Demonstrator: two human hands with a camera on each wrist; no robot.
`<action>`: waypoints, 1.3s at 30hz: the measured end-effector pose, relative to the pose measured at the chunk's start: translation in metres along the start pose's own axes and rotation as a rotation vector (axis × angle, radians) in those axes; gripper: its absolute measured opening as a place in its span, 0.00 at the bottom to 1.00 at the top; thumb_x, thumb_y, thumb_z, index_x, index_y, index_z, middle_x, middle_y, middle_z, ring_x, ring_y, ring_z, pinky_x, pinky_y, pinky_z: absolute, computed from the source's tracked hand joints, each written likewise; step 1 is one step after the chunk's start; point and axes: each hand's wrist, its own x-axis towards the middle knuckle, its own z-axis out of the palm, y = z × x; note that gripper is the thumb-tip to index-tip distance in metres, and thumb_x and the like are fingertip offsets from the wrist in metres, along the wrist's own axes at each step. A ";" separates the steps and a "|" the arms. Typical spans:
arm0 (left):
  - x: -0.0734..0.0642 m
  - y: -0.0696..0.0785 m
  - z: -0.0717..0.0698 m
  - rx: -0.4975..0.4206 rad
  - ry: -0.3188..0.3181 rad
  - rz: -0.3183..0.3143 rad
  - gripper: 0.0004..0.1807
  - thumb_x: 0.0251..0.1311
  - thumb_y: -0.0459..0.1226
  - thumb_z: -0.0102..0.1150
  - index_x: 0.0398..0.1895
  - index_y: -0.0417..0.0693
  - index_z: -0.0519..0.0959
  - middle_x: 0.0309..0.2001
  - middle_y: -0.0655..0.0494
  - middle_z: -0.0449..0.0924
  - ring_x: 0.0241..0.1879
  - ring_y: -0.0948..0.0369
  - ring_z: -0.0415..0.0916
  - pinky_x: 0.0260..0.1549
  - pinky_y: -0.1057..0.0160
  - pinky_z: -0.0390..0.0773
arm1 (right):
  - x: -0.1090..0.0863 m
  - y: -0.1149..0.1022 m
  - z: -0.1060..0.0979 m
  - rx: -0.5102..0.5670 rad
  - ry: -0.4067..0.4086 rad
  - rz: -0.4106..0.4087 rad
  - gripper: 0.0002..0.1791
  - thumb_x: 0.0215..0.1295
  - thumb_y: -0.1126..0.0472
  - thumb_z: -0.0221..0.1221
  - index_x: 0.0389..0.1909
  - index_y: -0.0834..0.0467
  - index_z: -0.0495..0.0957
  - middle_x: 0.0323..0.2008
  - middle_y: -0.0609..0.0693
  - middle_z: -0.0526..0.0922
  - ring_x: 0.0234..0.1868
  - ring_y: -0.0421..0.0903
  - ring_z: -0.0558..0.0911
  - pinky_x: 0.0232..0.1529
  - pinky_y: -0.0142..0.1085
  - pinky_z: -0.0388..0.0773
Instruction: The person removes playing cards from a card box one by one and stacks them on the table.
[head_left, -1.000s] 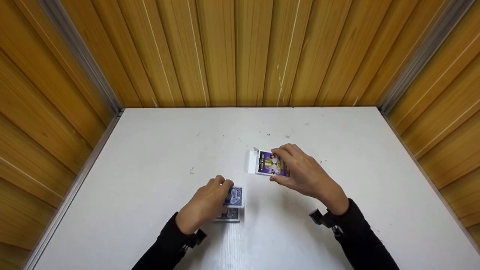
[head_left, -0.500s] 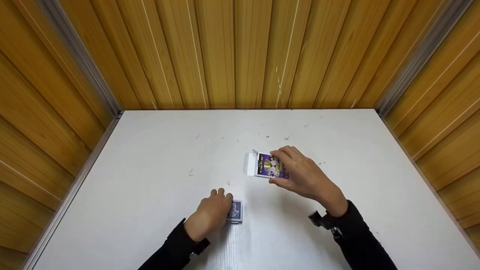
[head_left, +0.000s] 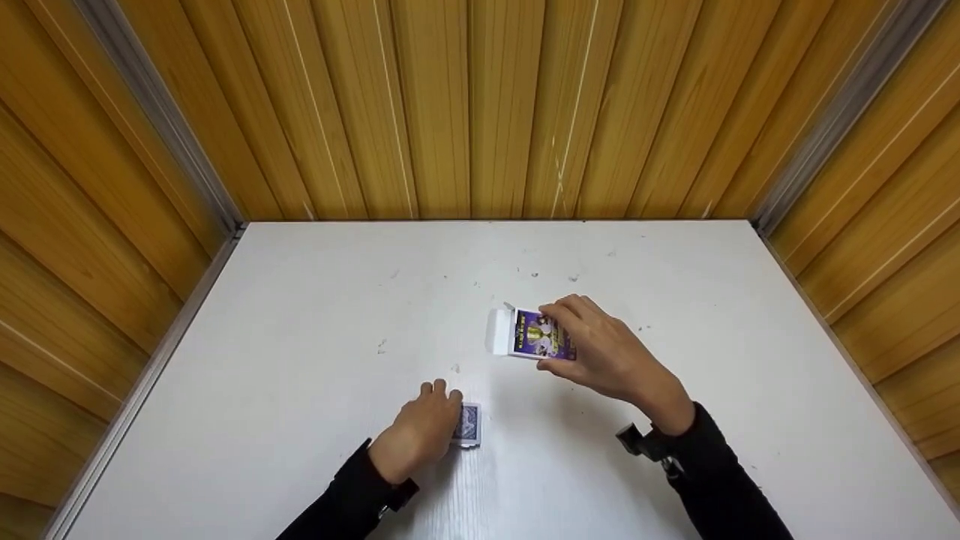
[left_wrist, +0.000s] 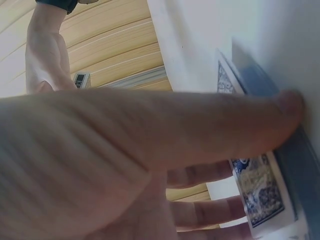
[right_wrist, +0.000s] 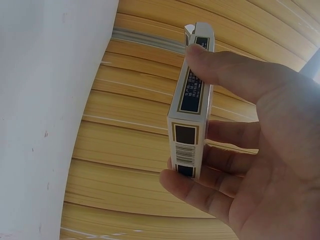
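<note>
Near the front middle of the table, a deck of blue-backed playing cards [head_left: 469, 424] lies in a stack, partly hidden under my left hand [head_left: 420, 429]. The left wrist view has my thumb along one side of the cards [left_wrist: 260, 192] and the other fingers on the far side, so the hand grips the deck. Farther back and to the right, my right hand [head_left: 606, 351] holds a purple-faced card box [head_left: 534, 334] above the table. Its white flap stands open, pointing left. Thumb and fingers pinch the box [right_wrist: 187, 115] by its narrow sides.
The white table [head_left: 322, 300] bears small dark marks. Wood-patterned panels [head_left: 495, 112] rise behind it and at both sides, with grey metal strips [head_left: 161, 112] in the corners. A small dark camera mount [head_left: 637, 439] sits at the right wrist.
My left hand has come down toward the front, bringing the upper cards it held onto the lower stack. My right hand and the box have stayed nearly still.
</note>
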 end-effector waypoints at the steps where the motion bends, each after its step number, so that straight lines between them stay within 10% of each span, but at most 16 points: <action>1: 0.000 0.000 -0.001 -0.001 -0.002 -0.001 0.16 0.54 0.23 0.65 0.45 0.34 0.73 0.39 0.42 0.69 0.42 0.48 0.70 0.28 0.55 0.83 | 0.000 0.000 0.000 0.000 -0.001 0.002 0.39 0.57 0.49 0.77 0.64 0.64 0.75 0.55 0.55 0.77 0.48 0.46 0.76 0.40 0.39 0.80; 39: 0.004 -0.017 -0.003 -0.072 -0.011 0.022 0.17 0.53 0.20 0.62 0.46 0.30 0.72 0.41 0.40 0.68 0.44 0.46 0.68 0.34 0.51 0.83 | 0.000 -0.002 0.003 -0.013 -0.035 0.017 0.38 0.56 0.47 0.77 0.63 0.62 0.75 0.54 0.54 0.78 0.47 0.46 0.77 0.40 0.39 0.79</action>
